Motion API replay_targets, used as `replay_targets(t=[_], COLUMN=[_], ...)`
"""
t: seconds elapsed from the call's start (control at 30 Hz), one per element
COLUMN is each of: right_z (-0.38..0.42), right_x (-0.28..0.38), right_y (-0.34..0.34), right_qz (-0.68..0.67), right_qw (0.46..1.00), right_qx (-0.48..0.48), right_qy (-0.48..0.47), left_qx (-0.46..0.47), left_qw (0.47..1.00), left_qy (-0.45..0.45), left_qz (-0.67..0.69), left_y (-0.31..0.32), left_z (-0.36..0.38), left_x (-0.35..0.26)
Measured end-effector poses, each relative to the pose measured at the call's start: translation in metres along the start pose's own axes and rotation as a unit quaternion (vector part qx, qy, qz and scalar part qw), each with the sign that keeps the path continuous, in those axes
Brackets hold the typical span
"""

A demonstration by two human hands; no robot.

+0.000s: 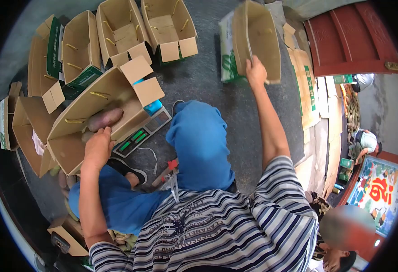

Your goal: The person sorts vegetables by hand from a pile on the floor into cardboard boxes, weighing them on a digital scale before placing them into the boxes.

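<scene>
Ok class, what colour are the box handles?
The handles are yellow, best seen in the head view.

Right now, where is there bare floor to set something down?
The dark floor is bare between the row of open boxes and the box held by the right hand, and between the blue trousers and the cardboard. Left is crowded: boxes bunch around the scale, and the left hand is at a tuber.

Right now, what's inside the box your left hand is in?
The box holds a reddish tuber and, partly hidden, a second tuber; whatever lies beneath the left hand is covered.
</scene>
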State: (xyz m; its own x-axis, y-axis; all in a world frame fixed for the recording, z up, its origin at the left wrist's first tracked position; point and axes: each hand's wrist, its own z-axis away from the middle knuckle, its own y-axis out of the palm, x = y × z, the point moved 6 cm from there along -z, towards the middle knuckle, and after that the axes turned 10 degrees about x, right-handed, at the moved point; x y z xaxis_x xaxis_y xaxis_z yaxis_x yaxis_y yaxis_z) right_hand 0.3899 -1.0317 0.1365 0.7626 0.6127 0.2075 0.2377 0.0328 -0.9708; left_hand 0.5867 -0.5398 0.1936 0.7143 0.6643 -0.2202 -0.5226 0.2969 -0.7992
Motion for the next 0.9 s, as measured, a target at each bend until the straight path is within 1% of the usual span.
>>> replay_targets(t=[0.1, 0.17, 0.23, 0.3, 0.33, 0.37, 0.43, 0.53, 0.63, 0.73, 0.83, 0.9], right_z=[-0.063, -0.095, -0.119, -0.129, -0.123, -0.124, -0.116, -0.120, -0.119, -0.106, -0.079, -0.051], right_x=[0.057, 0.095, 0.120, 0.141, 0.150, 0.161, 0.171, 0.151, 0.135, 0.136, 0.155, 0.185], right_y=[0.011, 0.022, 0.051, 0.090, 0.104, 0.110, 0.094, 0.105, 0.102, 0.084, 0.045, 0.012], right_qz=[-0.006, -0.006, -0.022, -0.017, -0.012, -0.023, -0.036, -0.002, 0.010, -0.020, -0.095, -0.145], right_qw=[0.999, 1.000, 0.999, 0.993, 0.987, 0.988, 0.981, 0.973, 0.972, 0.975, 0.973, 0.952], right_qx=[-0.032, -0.005, 0.037, 0.116, 0.155, 0.086, 0.173, 0.196, 0.185, 0.133, 0.040, 0.039], right_qy=[-0.035, -0.013, 0.003, -0.005, -0.028, -0.126, -0.083, -0.121, -0.142, -0.175, -0.205, -0.268], left_qx=[0.000, 0.001, 0.012, 0.009, 0.004, 0.005, 0.006, 0.002, 0.011, 0.019, 0.017, 0.010], left_qw=[1.000, 1.000, 1.000, 1.000, 1.000, 1.000, 1.000, 1.000, 1.000, 1.000, 1.000, 1.000], left_qy=[-0.008, -0.009, -0.011, -0.007, -0.007, -0.007, -0.006, 0.001, 0.003, -0.002, -0.002, 0.003], left_qz=[0.000, -0.005, 0.006, 0.013, 0.009, 0.003, -0.008, -0.004, -0.016, -0.020, -0.008, -0.008], left_y=[0.000, 0.000, 0.002, 0.002, 0.001, 0.001, 0.001, 0.001, 0.004, 0.004, 0.003, 0.002], left_z=[-0.001, -0.002, -0.003, -0.003, -0.003, -0.003, -0.003, -0.004, -0.005, -0.004, -0.002, -0.001], left_x=[-0.002, -0.001, 0.003, 0.004, 0.003, 0.002, 0.001, 0.001, 0.003, 0.002, 0.002, 0.001])
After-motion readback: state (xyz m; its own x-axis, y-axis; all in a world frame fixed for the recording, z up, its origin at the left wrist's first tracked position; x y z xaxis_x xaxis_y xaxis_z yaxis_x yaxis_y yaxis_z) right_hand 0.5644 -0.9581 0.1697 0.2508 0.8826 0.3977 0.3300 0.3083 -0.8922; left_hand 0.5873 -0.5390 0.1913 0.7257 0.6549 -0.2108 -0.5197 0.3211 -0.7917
